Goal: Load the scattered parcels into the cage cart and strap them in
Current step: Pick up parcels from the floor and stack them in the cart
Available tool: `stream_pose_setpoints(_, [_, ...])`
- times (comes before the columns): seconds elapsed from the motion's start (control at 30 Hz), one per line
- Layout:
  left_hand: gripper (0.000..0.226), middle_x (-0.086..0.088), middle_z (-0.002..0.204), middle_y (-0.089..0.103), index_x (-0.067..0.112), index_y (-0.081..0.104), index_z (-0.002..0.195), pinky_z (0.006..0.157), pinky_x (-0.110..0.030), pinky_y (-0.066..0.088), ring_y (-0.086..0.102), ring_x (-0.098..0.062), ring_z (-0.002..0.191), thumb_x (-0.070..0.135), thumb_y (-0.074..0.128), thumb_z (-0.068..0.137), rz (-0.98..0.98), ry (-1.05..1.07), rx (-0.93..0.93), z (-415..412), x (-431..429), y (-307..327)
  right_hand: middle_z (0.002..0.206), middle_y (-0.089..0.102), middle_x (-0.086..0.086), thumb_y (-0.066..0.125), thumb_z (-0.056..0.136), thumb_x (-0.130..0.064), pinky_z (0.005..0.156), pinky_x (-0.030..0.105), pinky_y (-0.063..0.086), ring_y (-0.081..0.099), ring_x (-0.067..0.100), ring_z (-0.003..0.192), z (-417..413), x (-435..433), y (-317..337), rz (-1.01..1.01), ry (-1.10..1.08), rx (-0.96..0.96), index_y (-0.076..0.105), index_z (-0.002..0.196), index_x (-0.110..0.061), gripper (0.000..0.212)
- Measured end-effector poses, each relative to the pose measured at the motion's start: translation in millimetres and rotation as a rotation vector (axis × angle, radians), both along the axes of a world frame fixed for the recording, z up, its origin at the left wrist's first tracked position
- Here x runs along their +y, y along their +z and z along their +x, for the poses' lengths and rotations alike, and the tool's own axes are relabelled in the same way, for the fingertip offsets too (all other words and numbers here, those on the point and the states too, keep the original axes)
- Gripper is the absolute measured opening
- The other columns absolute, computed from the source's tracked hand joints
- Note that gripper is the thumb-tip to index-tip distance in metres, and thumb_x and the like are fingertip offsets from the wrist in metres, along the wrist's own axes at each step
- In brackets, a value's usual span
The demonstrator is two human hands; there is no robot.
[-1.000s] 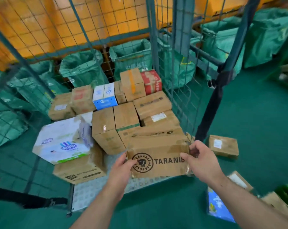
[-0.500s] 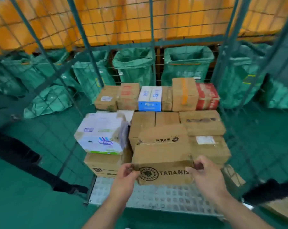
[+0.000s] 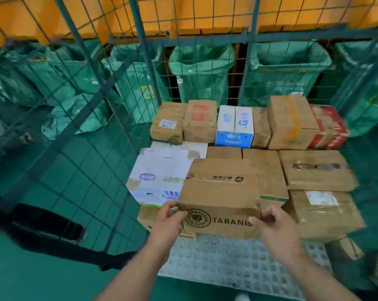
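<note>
Risen and pushed inward over the last second: TARANIS box (image 3: 220, 198), taken from the front lip of the cage cart (image 3: 238, 263) up onto the stack, with the view swung to face the cart squarely.

Judged well along on loading, not begun on strapping. Carries about a dozen parcels (image 3: 292, 122): one row against the back mesh, more in the middle, a large white carton (image 3: 159, 177) near the left side. Leaves a strip of studded deck bare along the front edge. Hangs loose outside the left wall: black strap (image 3: 42, 227), fastened to nothing as far as can be seen. Possibly one more parcel off the front right corner (image 3: 346, 248), too blurred to confirm.

Plain brown cardboard on the box in hand, creased and scuffed, taped along the top seam, round black emblem and lettering on the near face. Sits at the front centre, on top of lower boxes.

Left hand (image 3: 168, 222) at the near left corner, right hand (image 3: 277, 231) at the near right; fingers (image 3: 270, 213) curled, pinching those corners against the thumbs.
</note>
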State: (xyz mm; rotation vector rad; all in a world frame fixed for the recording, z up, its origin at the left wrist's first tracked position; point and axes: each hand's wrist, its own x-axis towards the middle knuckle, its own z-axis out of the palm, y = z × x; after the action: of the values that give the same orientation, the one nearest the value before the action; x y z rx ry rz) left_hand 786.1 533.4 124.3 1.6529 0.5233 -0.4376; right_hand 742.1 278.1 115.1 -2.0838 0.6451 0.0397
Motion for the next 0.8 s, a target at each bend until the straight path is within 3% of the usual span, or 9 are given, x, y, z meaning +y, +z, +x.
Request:
stream_pose_setpoints(0.07, [0.022, -0.013, 0.11, 0.068, 0.033, 0.063, 0.112, 0.098, -0.047, 0.052, 0.066, -0.026, 0.099, 0.016, 0.063, 0.098, 0.015, -0.006, 0.006, 25, -1, -6, 0.076, 0.06, 0.009, 0.082, 0.085, -0.025, 0.063, 0.037, 0.042, 0.051, 0.023, 0.067, 24, -1, -6, 0.023, -0.005, 0.0, 0.055, 0.075, -0.009, 0.033])
stream_pose_setpoints(0.17, [0.026, -0.005, 0.106, 0.072, 0.036, 0.065, 0.112, 0.101, -0.05, 0.053, 0.069, -0.03, 0.107, 0.015, 0.064, 0.096, 0.045, 0.02, -0.015, 58, -3, -9, 0.072, 0.057, 0.007, 0.079, 0.088, -0.023, 0.059, 0.035, 0.036, 0.047, 0.019, 0.063, 60, -2, -11, 0.102, 0.026, -0.011, 0.053, 0.079, -0.004, 0.033])
stream_pose_setpoints(0.33, [0.045, 0.004, 0.112, 0.072, 0.047, 0.058, 0.128, 0.081, -0.041, 0.05, 0.066, -0.013, 0.096, 0.016, 0.064, 0.096, 0.118, 0.078, -0.045, 113, -5, 5, 0.065, 0.053, 0.0, 0.08, 0.088, -0.022, 0.052, 0.027, 0.033, 0.043, 0.014, 0.057, 134, 1, -21, 0.193, 0.079, -0.034, 0.051, 0.077, -0.005, 0.035])
stream_pose_setpoints(0.4, [0.051, 0.003, 0.116, 0.072, 0.045, 0.052, 0.134, 0.09, -0.052, 0.05, 0.065, -0.01, 0.097, 0.012, 0.063, 0.097, 0.119, 0.099, -0.027, 134, -5, 9, 0.068, 0.057, 0.002, 0.078, 0.089, -0.025, 0.054, 0.028, 0.035, 0.047, 0.016, 0.06, 162, 6, -24, 0.248, 0.109, -0.016, 0.052, 0.081, -0.005, 0.033])
stream_pose_setpoints(0.57, [0.048, -0.003, 0.123, 0.066, 0.045, 0.052, 0.133, 0.104, -0.051, 0.047, 0.063, -0.015, 0.109, 0.013, 0.063, 0.098, 0.028, 0.217, 0.001, 175, 7, 17, 0.072, 0.06, 0.002, 0.077, 0.09, -0.02, 0.061, 0.031, 0.039, 0.051, 0.016, 0.065, 223, 22, -23, 0.325, 0.148, -0.049, 0.053, 0.081, -0.006, 0.03])
stream_pose_setpoints(0.67, [0.037, -0.006, 0.11, 0.074, 0.039, 0.058, 0.122, 0.099, -0.047, 0.048, 0.067, -0.022, 0.104, 0.013, 0.063, 0.097, 0.057, 0.243, -0.02, 198, 22, 18, 0.067, 0.054, -0.001, 0.077, 0.09, -0.018, 0.057, 0.024, 0.035, 0.046, 0.009, 0.06, 248, 36, -24, 0.339, 0.174, -0.063, 0.051, 0.078, -0.008, 0.03])
stream_pose_setpoints(0.8, [0.027, -0.002, 0.097, 0.074, 0.031, 0.058, 0.116, 0.08, -0.042, 0.045, 0.065, -0.024, 0.092, 0.015, 0.064, 0.095, 0.07, 0.285, -0.04, 248, 48, 9, 0.066, 0.046, -0.002, 0.075, 0.091, -0.013, 0.056, 0.022, 0.033, 0.038, 0.009, 0.058, 295, 61, -31, 0.35, 0.199, -0.128, 0.046, 0.076, -0.009, 0.033])
